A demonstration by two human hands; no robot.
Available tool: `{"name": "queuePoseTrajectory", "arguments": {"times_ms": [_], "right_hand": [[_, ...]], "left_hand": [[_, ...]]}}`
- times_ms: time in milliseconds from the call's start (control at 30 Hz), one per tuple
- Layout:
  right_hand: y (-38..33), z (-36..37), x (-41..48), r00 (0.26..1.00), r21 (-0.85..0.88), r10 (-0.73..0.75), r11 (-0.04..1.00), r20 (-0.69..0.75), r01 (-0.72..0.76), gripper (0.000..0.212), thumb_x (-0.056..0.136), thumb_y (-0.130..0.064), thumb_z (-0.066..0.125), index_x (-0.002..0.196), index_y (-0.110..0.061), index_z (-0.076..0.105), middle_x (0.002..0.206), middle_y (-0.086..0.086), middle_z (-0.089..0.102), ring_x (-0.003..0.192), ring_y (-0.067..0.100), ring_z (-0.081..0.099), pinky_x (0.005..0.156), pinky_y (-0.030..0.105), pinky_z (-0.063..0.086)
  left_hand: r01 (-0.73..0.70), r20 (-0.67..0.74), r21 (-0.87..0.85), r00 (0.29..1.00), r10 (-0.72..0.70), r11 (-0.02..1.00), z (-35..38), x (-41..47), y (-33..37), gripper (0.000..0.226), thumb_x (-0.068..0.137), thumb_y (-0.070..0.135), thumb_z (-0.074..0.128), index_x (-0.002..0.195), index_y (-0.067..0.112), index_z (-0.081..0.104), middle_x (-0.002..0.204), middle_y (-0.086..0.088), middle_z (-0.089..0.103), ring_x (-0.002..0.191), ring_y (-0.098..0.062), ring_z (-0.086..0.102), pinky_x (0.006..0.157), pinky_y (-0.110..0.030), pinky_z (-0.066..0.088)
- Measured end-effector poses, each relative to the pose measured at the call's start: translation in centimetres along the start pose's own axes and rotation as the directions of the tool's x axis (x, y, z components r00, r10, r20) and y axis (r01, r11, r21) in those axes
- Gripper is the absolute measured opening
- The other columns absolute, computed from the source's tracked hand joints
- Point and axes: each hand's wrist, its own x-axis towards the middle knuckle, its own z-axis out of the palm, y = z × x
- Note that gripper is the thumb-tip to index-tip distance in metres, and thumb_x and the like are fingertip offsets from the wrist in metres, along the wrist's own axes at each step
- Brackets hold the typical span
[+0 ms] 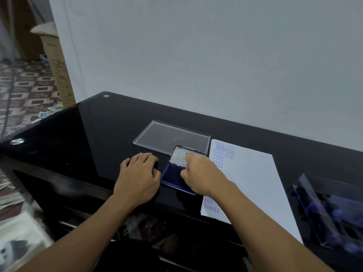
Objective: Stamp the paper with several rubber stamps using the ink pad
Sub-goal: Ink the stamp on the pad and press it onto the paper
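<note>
Ink pad point(172, 178) – lid up, beside stamped paper point(255, 183); your right hand point(200, 173) is curling over it, grip unclear. Your left hand point(139, 177) is covering something dark point(156, 165) – hold unclear.

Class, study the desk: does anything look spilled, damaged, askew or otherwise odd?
Nothing looks spilled or damaged. One oddity: the prints on the paper crowd its left edge, leaving the visible rest blank.

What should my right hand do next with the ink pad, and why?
Probably push the lid fully back. It stands only half open over the blue ink pad, your right hand has a finger on it, and your left hand covers a dark object, perhaps a stamp.
</note>
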Motion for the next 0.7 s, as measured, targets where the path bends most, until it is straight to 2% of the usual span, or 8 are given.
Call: {"name": "queuePoseTrajectory", "arguments": {"times_ms": [167, 333, 533, 700], "right_hand": [[0.8, 0.0, -0.3, 1.0, 0.059, -0.005, 0.998, -0.002, 0.005, 0.021, 0.096, -0.025, 0.045, 0.077, -0.022, 0.035, 0.081, 0.005, 0.054, 0.066, 0.02, 0.051, 0.053, 0.031, 0.037], [0.8, -0.1, -0.7, 1.0, 0.069, 0.001, 0.998, -0.003, -0.001, 0.027, 0.099, -0.024, 0.044, 0.075, -0.025, 0.03, 0.075, -0.001, 0.047, 0.063, 0.015, 0.046, 0.05, 0.028, 0.031], [0.0, 0.0, -0.2, 1.0, 0.034, 0.001, 0.999, 0.005, -0.001, 0.009, 0.097, -0.022, 0.045, 0.09, -0.016, 0.042, 0.085, 0.006, 0.053, 0.075, 0.027, 0.055, 0.06, 0.035, 0.045], [0.9, 0.0, -0.7, 1.0, 0.085, 0.003, 0.996, -0.008, -0.002, 0.024, 0.098, -0.023, 0.043, 0.077, -0.023, 0.032, 0.078, 0.003, 0.052, 0.063, 0.018, 0.047, 0.052, 0.031, 0.034]], "left_hand": [[0.001, -0.005, -0.005, 1.0, -0.002, 1.0, 0.0, 0.1, 0.0, 0.035, 0.095, 0.028, 0.045, 0.128, 0.026, 0.056, 0.143, 0.01, 0.049, 0.137, -0.011, 0.038, 0.117, -0.043, 0.022], [0.004, 0.004, -0.001, 1.0, -0.004, 1.0, 0.0, 0.0, 0.0, 0.036, 0.096, 0.028, 0.044, 0.13, 0.026, 0.055, 0.145, 0.009, 0.047, 0.139, -0.012, 0.036, 0.118, -0.044, 0.021], [0.002, -0.003, -0.005, 1.0, -0.002, 1.0, 0.1, 0.0, 0.1, 0.035, 0.096, 0.028, 0.045, 0.128, 0.026, 0.057, 0.144, 0.009, 0.049, 0.137, -0.012, 0.039, 0.117, -0.044, 0.022], [0.007, -0.007, -0.008, 1.0, -0.008, 1.0, 0.1, 0.0, 0.1, 0.035, 0.095, 0.028, 0.045, 0.128, 0.026, 0.057, 0.144, 0.01, 0.049, 0.137, -0.011, 0.039, 0.117, -0.044, 0.023]]}}
